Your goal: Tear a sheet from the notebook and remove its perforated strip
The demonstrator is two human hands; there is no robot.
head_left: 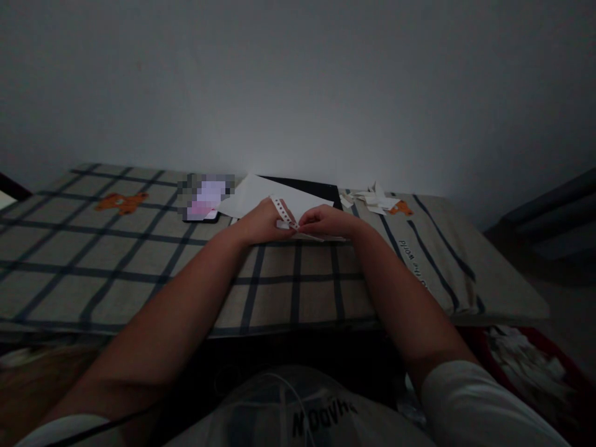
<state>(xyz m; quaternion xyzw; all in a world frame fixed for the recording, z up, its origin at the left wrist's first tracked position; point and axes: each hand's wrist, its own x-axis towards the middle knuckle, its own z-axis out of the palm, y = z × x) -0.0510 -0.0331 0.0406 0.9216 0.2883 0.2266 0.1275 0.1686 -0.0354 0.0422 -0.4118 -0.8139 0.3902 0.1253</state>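
A narrow white paper strip with a row of dark dots or holes (283, 211) slants across the fingers of my left hand (263, 222), which is closed on it. My right hand (326, 220) pinches at the strip's lower end, fingertips close to those of the left. Both hands are low over the near edge of a pile of white paper sheets (261, 191). Beneath the sheets a flat black board or folder (307, 185) shows at the back. Some of the fingertips are hidden behind the hands.
A lit phone (205, 202) lies left of the sheets. Torn paper scraps (375, 198) are heaped at the right. A checked cloth (139, 261) with orange bear prints covers the table, which meets a grey wall (298, 87). A red container (526, 366) stands below right.
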